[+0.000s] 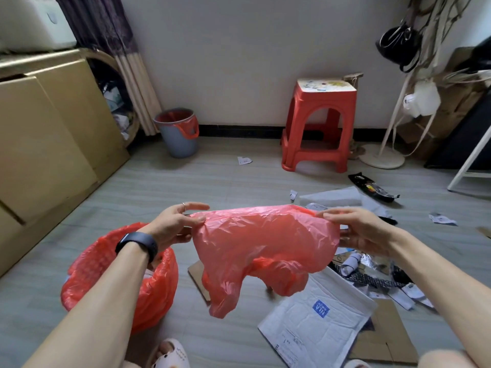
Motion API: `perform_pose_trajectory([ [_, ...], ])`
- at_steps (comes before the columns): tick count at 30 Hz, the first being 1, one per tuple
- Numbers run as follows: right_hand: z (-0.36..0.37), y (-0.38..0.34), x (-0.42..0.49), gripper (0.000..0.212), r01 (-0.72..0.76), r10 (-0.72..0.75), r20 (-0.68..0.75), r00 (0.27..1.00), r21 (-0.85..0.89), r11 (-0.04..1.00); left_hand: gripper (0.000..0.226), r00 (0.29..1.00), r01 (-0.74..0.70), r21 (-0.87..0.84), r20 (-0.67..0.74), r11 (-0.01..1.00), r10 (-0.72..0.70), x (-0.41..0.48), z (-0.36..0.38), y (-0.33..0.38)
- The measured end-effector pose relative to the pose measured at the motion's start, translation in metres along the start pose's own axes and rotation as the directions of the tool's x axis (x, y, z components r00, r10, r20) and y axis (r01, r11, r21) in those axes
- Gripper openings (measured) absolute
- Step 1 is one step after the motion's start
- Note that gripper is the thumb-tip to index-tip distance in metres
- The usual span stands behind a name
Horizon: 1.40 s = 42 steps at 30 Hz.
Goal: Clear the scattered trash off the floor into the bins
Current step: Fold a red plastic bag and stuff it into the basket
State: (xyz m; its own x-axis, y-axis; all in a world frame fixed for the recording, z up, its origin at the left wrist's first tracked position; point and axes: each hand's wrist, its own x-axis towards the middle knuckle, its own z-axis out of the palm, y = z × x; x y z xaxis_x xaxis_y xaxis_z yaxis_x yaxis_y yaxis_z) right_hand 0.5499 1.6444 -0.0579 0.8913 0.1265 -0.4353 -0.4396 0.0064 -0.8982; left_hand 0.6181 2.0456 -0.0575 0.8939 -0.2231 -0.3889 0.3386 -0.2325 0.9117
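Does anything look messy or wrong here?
Yes. Paper scraps, a white envelope, cardboard and a black wrapper lie scattered on the floor, outside the grey bin. Left hand and right hand hold a red bag.

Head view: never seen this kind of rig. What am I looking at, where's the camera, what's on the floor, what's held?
There is no machine here, just a person's two bare arms. One wide-angle camera worn on the head films them, looking forward and down. The left hand, the one with the watch, and the right hand each pinch an edge of a loose red plastic bag, spread between them above the floor. A red-lined bin stands under the left arm. A grey bin, also red-lined, stands by the far wall. The trash lies mostly to the right: a white padded mailer, flat cardboard, a black wrapper and paper scraps.
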Motion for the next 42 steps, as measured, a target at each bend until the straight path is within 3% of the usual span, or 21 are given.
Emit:
perform_pose_trajectory([
  [4, -0.004, 0.004, 0.004, 0.048, 0.041, -0.036, -0.073, 0.997, 0.075, 0.996, 0.03, 0.997, -0.04, 0.044, -0.061, 0.998, 0.042, -0.002, -0.002, -0.002],
  [8, -0.002, 0.003, 0.006, 0.034, 0.073, -0.064, -0.13, 0.99, 0.07, 0.995, 0.028, 0.966, -0.126, 0.099, -0.214, 0.987, 0.145, 0.0, 0.001, -0.001],
  [14, -0.002, 0.004, 0.004, 0.025, 0.039, -0.04, -0.087, 0.995, -0.011, 0.999, 0.016, 0.965, -0.113, 0.162, -0.219, 0.98, 0.147, -0.003, -0.002, -0.003],
  [17, 0.0, 0.001, 0.008, 0.026, 0.085, -0.087, -0.135, 0.987, -0.017, 0.996, 0.019, 0.955, -0.139, 0.008, -0.264, 0.99, 0.137, 0.002, 0.003, 0.003],
  [20, 0.001, -0.003, 0.009, 0.027, 0.15, -0.13, -0.193, 0.973, 0.093, 0.984, 0.025, 0.983, -0.114, -0.187, -0.163, 0.976, 0.084, -0.001, 0.011, 0.011],
  [24, -0.002, -0.002, 0.002, 0.024, 0.063, -0.052, -0.096, 0.994, 0.114, 0.991, 0.026, 0.996, -0.027, -0.265, -0.085, 0.964, 0.004, -0.008, -0.003, 0.012],
  [27, -0.005, -0.001, 0.001, 0.03, 0.045, -0.044, -0.075, 0.996, 0.02, 0.999, 0.014, 0.995, -0.029, -0.148, -0.099, 0.989, 0.015, -0.006, -0.008, 0.007],
  [31, -0.01, -0.002, 0.001, 0.049, 0.044, -0.03, -0.086, 0.996, 0.165, 0.985, 0.025, 0.991, -0.078, -0.171, -0.12, 0.982, 0.058, -0.003, -0.007, 0.004],
  [35, -0.008, -0.003, 0.001, 0.031, 0.052, -0.039, -0.103, 0.994, 0.131, 0.99, 0.03, 0.996, -0.024, -0.122, -0.089, 0.992, 0.013, -0.006, -0.01, 0.003],
  [38, -0.006, -0.003, 0.003, 0.024, 0.089, -0.066, -0.162, 0.985, 0.139, 0.986, 0.03, 0.986, -0.06, -0.049, -0.158, 0.997, 0.051, -0.002, -0.007, 0.005],
  [42, -0.006, 0.001, 0.003, 0.018, 0.041, -0.035, -0.116, 0.993, 0.046, 0.998, 0.029, 0.979, -0.066, 0.085, -0.185, 0.994, 0.081, -0.001, -0.005, -0.001],
])
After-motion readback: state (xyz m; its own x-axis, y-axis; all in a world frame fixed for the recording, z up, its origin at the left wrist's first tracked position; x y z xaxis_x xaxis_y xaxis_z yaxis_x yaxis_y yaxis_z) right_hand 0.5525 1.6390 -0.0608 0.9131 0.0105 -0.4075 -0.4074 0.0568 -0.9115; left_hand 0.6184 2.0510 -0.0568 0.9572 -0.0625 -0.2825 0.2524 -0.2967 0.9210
